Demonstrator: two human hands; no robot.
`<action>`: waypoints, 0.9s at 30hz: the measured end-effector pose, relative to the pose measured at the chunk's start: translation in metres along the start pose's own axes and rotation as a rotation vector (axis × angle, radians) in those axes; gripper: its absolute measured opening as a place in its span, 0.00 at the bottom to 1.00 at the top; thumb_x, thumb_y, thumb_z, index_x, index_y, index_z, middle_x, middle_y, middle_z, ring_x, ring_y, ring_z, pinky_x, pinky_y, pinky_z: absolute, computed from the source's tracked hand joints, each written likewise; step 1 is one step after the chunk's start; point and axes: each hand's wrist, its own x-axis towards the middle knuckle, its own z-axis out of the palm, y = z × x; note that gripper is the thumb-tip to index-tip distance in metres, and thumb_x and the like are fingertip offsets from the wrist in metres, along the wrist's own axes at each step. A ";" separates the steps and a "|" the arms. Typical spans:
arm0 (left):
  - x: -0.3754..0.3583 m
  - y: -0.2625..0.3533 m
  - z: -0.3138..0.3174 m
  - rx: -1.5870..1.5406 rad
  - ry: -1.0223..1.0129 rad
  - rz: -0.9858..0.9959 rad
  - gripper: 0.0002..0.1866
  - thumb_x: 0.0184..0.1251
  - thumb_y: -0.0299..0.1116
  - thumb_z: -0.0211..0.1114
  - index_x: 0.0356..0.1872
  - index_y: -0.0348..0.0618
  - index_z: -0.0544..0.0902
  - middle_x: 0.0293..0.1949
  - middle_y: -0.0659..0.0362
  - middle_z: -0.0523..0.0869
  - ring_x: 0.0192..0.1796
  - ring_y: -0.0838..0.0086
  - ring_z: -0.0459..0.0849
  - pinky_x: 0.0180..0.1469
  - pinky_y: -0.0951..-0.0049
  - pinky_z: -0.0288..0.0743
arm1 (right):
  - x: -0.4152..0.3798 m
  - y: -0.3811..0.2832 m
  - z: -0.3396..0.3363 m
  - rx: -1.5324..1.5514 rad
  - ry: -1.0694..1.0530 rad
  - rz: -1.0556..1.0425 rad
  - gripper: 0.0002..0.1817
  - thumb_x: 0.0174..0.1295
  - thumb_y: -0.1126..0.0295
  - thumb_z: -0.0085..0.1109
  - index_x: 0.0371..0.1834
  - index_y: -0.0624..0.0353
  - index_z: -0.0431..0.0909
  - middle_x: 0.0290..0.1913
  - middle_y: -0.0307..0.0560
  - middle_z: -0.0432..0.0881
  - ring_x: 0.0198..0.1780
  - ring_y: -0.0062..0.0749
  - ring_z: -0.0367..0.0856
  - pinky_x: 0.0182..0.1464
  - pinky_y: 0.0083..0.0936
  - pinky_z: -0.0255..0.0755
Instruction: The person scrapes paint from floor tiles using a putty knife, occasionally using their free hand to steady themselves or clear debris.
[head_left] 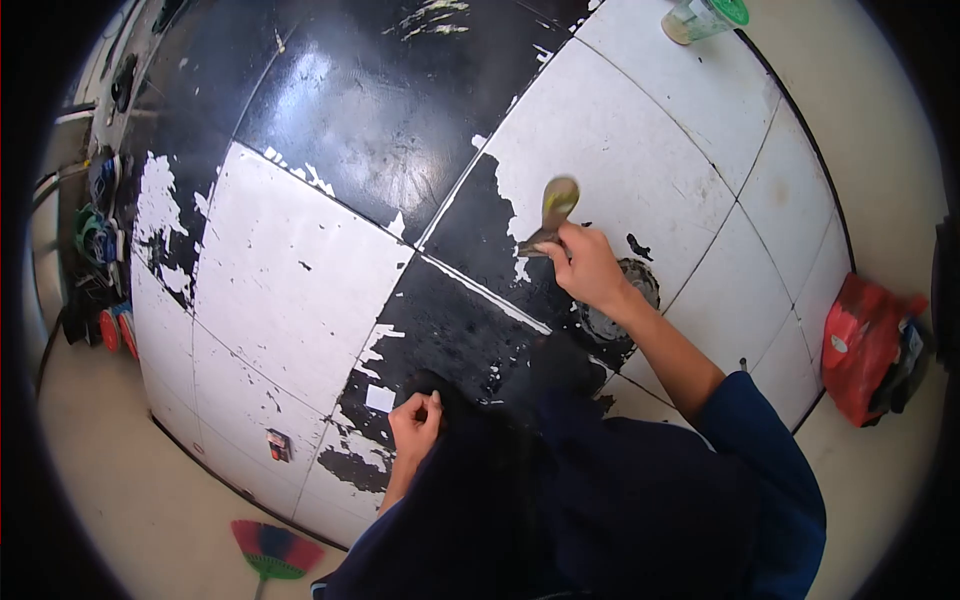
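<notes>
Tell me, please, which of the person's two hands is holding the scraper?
The right hand grips the scraper; the left hand holds no tool.

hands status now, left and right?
Left hand: closed in a loose fist on the board, nothing visibly held.
Right hand: closed around a scraper.

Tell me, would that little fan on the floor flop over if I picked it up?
Probably not much. The fan looks flat and thin with a slim handle, so it is likely light and fairly stiff. It lies flat, so it should not roll, though a push would probably slide it across the smooth floor.
</notes>
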 end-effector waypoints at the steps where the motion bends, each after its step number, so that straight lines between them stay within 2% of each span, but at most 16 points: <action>1: 0.006 0.022 -0.010 0.000 -0.012 0.126 0.14 0.70 0.28 0.69 0.23 0.36 0.81 0.17 0.60 0.80 0.20 0.81 0.76 0.27 0.74 0.69 | 0.002 0.006 0.004 -0.032 0.103 -0.099 0.08 0.66 0.76 0.65 0.33 0.69 0.77 0.30 0.60 0.85 0.30 0.52 0.85 0.33 0.37 0.75; 2: 0.009 0.048 -0.021 -0.001 -0.024 0.247 0.13 0.70 0.28 0.69 0.24 0.36 0.82 0.18 0.59 0.82 0.21 0.79 0.79 0.28 0.74 0.71 | 0.007 0.007 0.003 -0.012 0.174 -0.034 0.07 0.66 0.76 0.64 0.33 0.69 0.77 0.30 0.60 0.84 0.30 0.53 0.85 0.33 0.38 0.75; 3: 0.013 0.084 -0.047 0.077 -0.098 0.341 0.08 0.68 0.26 0.69 0.27 0.37 0.85 0.24 0.56 0.86 0.26 0.71 0.85 0.31 0.73 0.75 | 0.011 0.010 0.001 0.009 0.239 0.033 0.07 0.67 0.76 0.64 0.33 0.68 0.77 0.30 0.60 0.84 0.30 0.54 0.84 0.33 0.38 0.75; 4: 0.015 0.122 -0.071 0.122 -0.112 0.526 0.05 0.65 0.24 0.68 0.29 0.37 0.83 0.27 0.55 0.86 0.31 0.68 0.85 0.37 0.70 0.77 | 0.012 0.010 0.001 0.031 0.300 0.102 0.07 0.67 0.76 0.63 0.33 0.68 0.78 0.30 0.60 0.84 0.31 0.55 0.84 0.33 0.38 0.75; 5: 0.015 0.161 -0.096 0.159 -0.118 0.720 0.05 0.61 0.26 0.67 0.35 0.37 0.82 0.32 0.52 0.86 0.36 0.62 0.85 0.42 0.65 0.78 | 0.009 0.006 0.001 0.092 0.248 0.144 0.07 0.67 0.75 0.63 0.34 0.68 0.78 0.30 0.60 0.82 0.31 0.58 0.82 0.34 0.41 0.75; 6: 0.009 0.214 -0.119 0.221 -0.026 0.848 0.04 0.55 0.27 0.67 0.29 0.37 0.84 0.32 0.51 0.87 0.37 0.59 0.87 0.39 0.64 0.80 | 0.004 0.003 0.003 0.067 0.186 0.074 0.07 0.67 0.75 0.64 0.35 0.68 0.78 0.30 0.60 0.82 0.31 0.58 0.82 0.34 0.42 0.75; 7: -0.007 0.245 -0.141 0.270 0.184 1.049 0.11 0.61 0.32 0.60 0.35 0.34 0.83 0.36 0.47 0.87 0.41 0.57 0.88 0.42 0.60 0.82 | 0.000 0.001 0.004 0.039 0.126 0.000 0.07 0.67 0.74 0.64 0.36 0.67 0.78 0.31 0.60 0.82 0.32 0.57 0.82 0.35 0.42 0.75; 8: -0.025 0.239 -0.190 0.293 0.391 1.251 0.16 0.64 0.41 0.58 0.41 0.36 0.81 0.46 0.45 0.84 0.55 0.48 0.81 0.66 0.44 0.70 | -0.003 -0.002 0.004 0.006 0.067 -0.073 0.07 0.67 0.74 0.64 0.36 0.67 0.79 0.31 0.59 0.82 0.32 0.57 0.82 0.35 0.43 0.75; 9: -0.033 0.248 -0.215 0.315 0.541 1.354 0.16 0.64 0.41 0.58 0.42 0.36 0.81 0.46 0.45 0.84 0.55 0.48 0.81 0.66 0.44 0.70 | -0.005 0.005 0.010 -0.003 0.137 -0.164 0.08 0.67 0.72 0.64 0.37 0.66 0.78 0.31 0.59 0.81 0.32 0.58 0.81 0.35 0.43 0.74; 10: -0.030 0.266 -0.216 0.365 0.600 1.403 0.16 0.64 0.40 0.58 0.42 0.36 0.81 0.46 0.45 0.84 0.55 0.49 0.81 0.66 0.45 0.71 | -0.004 0.003 0.009 -0.011 0.137 -0.153 0.07 0.67 0.73 0.64 0.39 0.67 0.78 0.31 0.60 0.82 0.32 0.59 0.81 0.34 0.42 0.74; 12: -0.012 0.289 -0.202 0.483 0.599 1.439 0.16 0.65 0.40 0.58 0.43 0.36 0.81 0.46 0.45 0.84 0.55 0.50 0.81 0.65 0.46 0.71 | -0.004 -0.001 0.009 0.058 0.120 0.024 0.07 0.66 0.75 0.64 0.40 0.67 0.77 0.30 0.60 0.82 0.30 0.59 0.80 0.33 0.42 0.73; 16: 0.045 0.310 -0.152 0.657 0.269 1.337 0.16 0.65 0.39 0.58 0.44 0.36 0.81 0.47 0.46 0.84 0.55 0.51 0.81 0.65 0.48 0.71 | -0.010 0.003 0.022 0.095 0.171 -0.052 0.07 0.66 0.75 0.64 0.41 0.67 0.76 0.27 0.59 0.81 0.26 0.55 0.80 0.30 0.39 0.72; 17: 0.055 0.309 -0.143 0.672 0.221 1.320 0.16 0.65 0.39 0.58 0.44 0.36 0.81 0.48 0.46 0.84 0.55 0.51 0.81 0.65 0.48 0.71 | -0.010 -0.001 0.024 0.085 0.123 -0.004 0.08 0.66 0.76 0.62 0.44 0.67 0.76 0.29 0.61 0.82 0.31 0.59 0.81 0.35 0.43 0.73; 19: 0.063 0.304 -0.132 0.680 0.191 1.308 0.15 0.66 0.38 0.58 0.45 0.36 0.81 0.48 0.47 0.84 0.55 0.52 0.81 0.65 0.49 0.71 | -0.012 -0.006 0.014 0.037 0.042 0.083 0.11 0.66 0.77 0.59 0.50 0.67 0.75 0.35 0.65 0.83 0.41 0.67 0.82 0.43 0.51 0.75; 27: 0.068 0.299 -0.124 0.693 0.162 1.307 0.15 0.67 0.36 0.57 0.47 0.36 0.81 0.50 0.48 0.85 0.56 0.55 0.81 0.64 0.53 0.72 | -0.015 -0.002 0.017 0.175 0.137 0.087 0.09 0.65 0.77 0.62 0.45 0.67 0.74 0.33 0.64 0.84 0.37 0.66 0.83 0.38 0.48 0.75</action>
